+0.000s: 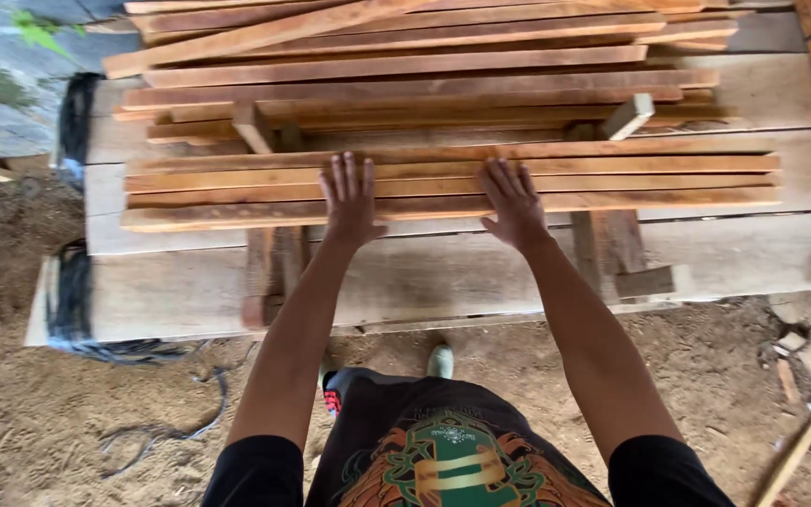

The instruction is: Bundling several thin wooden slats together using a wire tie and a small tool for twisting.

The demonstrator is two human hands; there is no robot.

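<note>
Head view, looking down. The bench (443, 272), a broad top of pale planks, serves as the landmark and spans nearly the full width of the frame. Dirt floor (68, 413) lies below the bench's near edge, with scattered offcuts (804, 361) at its near right corner and a dark cable (157, 434) trailing from its near left corner. At the bench's far side sits a loose pile of reddish strips (396, 66), some angled across the others. Nearer the middle of the bench, a flat layer of wooden slats (668, 178) rests on short cross-pieces (255, 127) that lift it clear of the planks; the slats run left to right, side by side. Both hands lie palm-down on this layer, near its front edge. The left hand (349, 199) is flat with fingers (340, 171) spread and extended, gripping nothing, only pressing on the slats. The right hand (515, 204) mirrors it a little apart, fingers (499, 174) likewise splayed open on the wood with nothing clasped. A shoe tip (439, 361) shows just below the bench's near edge.
</note>
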